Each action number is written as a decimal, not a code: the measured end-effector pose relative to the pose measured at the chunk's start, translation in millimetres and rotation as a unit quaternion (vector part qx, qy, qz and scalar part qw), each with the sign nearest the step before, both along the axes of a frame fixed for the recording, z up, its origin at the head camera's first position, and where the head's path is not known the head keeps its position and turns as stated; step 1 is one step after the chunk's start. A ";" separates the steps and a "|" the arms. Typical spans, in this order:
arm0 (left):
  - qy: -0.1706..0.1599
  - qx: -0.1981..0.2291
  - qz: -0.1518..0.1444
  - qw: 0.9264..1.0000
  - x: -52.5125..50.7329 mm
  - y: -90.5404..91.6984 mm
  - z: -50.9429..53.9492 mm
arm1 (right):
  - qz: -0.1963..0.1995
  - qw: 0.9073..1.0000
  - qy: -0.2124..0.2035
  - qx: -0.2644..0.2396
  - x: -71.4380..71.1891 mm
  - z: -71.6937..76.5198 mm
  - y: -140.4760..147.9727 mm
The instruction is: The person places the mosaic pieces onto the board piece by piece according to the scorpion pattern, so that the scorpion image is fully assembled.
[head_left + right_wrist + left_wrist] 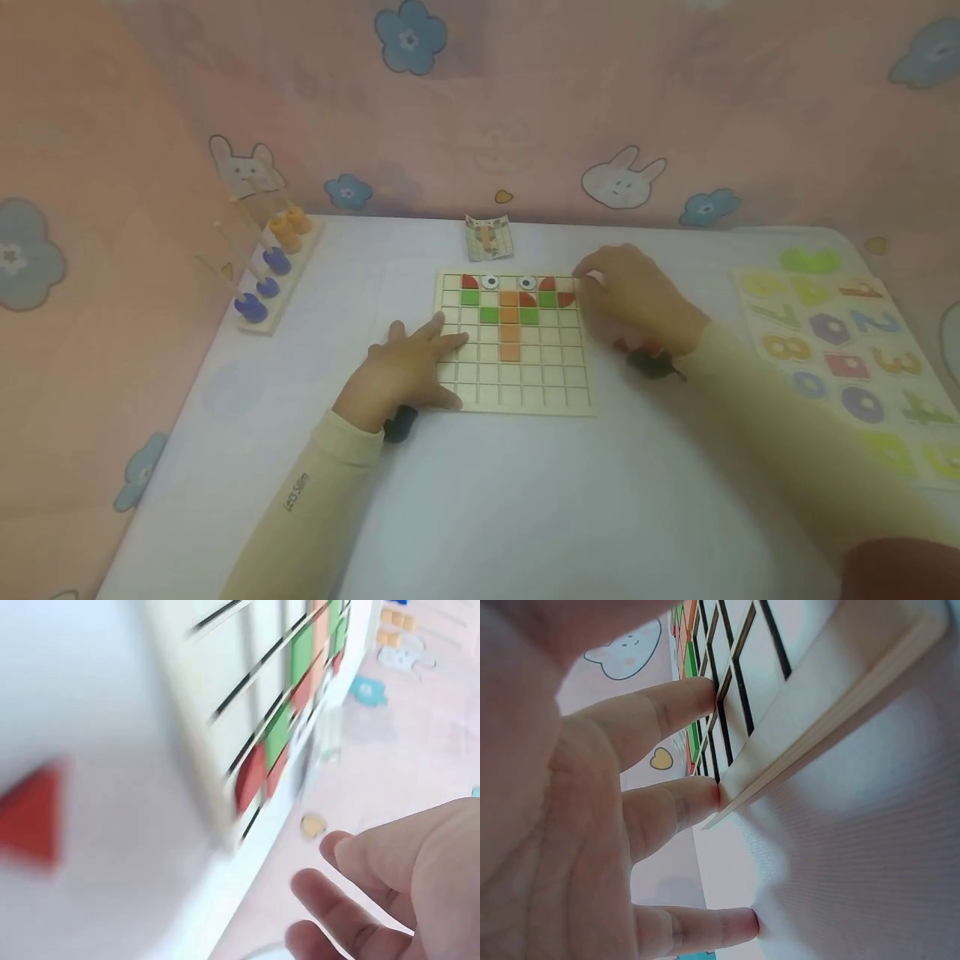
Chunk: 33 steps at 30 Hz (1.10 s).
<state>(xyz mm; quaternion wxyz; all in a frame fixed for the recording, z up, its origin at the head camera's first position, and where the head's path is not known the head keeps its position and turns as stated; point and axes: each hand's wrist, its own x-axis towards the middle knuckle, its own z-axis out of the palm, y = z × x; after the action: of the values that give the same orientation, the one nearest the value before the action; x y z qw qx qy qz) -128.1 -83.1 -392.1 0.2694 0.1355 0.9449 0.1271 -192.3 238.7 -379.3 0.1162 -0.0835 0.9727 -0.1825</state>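
A wooden grid board lies flat on the table, with green squares, a column of orange squares, red quarter-round pieces and two eye pieces in its upper rows. My left hand rests spread on the board's left edge, two fingertips on the grid and the edge in the left wrist view. By the upper right corner is my right hand; the right wrist view shows its thumb and fingers apart, with nothing between them. A loose red piece lies beside the board, partly hidden under the right wrist in the head view.
A small picture card stands behind the board. At the back left is a peg stand with blue and orange beads. A number puzzle board lies at the right, under a green piece. Patterned cloth rises behind the table.
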 end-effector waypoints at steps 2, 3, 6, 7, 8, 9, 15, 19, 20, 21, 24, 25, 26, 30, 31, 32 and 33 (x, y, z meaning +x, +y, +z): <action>-0.001 0.000 0.000 1.000 -0.4 -0.2 0.2 | -0.020 1.000 -0.021 0.001 5.6 0.9 15.5; 0.000 0.000 -0.002 1.000 -0.4 -0.2 0.4 | -0.025 0.999 -0.028 0.003 8.2 0.9 22.5; 0.002 0.000 -0.003 1.000 -1.0 -0.4 0.2 | -0.048 0.997 -0.058 0.005 17.1 -1.4 40.2; 0.002 0.000 -0.003 1.000 -1.1 -0.4 0.1 | -0.045 0.997 -0.061 0.005 19.7 -2.4 45.5; 0.002 0.000 -0.002 1.000 -1.2 -0.4 0.1 | -0.027 0.998 -0.054 0.013 21.8 -3.6 51.0; 0.003 0.001 -0.002 1.000 -1.0 -0.5 0.2 | -0.018 0.998 -0.050 0.017 24.4 -4.7 55.9; 0.000 0.000 -0.001 1.000 0.0 -0.4 1.6 | 0.014 0.999 -0.009 0.040 36.9 -8.8 80.7; -0.004 0.002 0.002 1.000 0.8 -0.7 1.1 | -0.020 0.999 -0.026 0.040 44.4 -6.3 82.8; -0.006 0.003 0.004 1.000 1.0 -0.8 0.9 | -0.019 0.999 -0.024 0.044 45.8 -6.0 83.3; -0.005 0.004 0.003 1.000 1.2 -0.7 0.7 | -0.017 0.998 -0.022 0.050 47.3 -5.6 83.6; -0.002 0.003 -0.001 1.000 1.2 -0.1 0.2 | 0.001 0.998 -0.002 0.061 49.5 -7.6 85.7; -0.001 0.004 -0.001 1.000 1.1 -0.2 0.1 | 0.007 0.999 0.002 0.051 50.1 -7.9 85.8; -0.001 0.005 -0.002 1.000 0.9 -0.2 -0.5 | 0.012 0.999 0.003 0.040 50.8 -8.5 85.4; 0.002 0.003 -0.003 1.000 0.2 -0.5 -1.8 | 0.025 1.000 -0.009 0.010 48.0 -12.7 80.0; 0.003 0.003 -0.003 1.000 0.2 -0.5 -1.7 | 0.024 1.000 -0.016 0.007 46.2 -14.2 78.2; 0.003 0.002 -0.002 1.000 0.1 -0.5 -1.6 | 0.025 0.999 -0.016 0.012 44.4 -15.5 75.7; 0.003 0.001 -0.002 1.000 0.1 -0.6 -1.3 | 0.028 0.999 -0.012 0.015 42.5 -16.7 73.3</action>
<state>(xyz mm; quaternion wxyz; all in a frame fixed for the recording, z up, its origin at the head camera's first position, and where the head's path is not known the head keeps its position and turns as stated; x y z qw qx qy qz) -127.9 -83.7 -393.4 0.2670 0.1379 0.9453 0.1270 -149.8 312.1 -396.0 0.1343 -0.1067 0.9712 -0.1652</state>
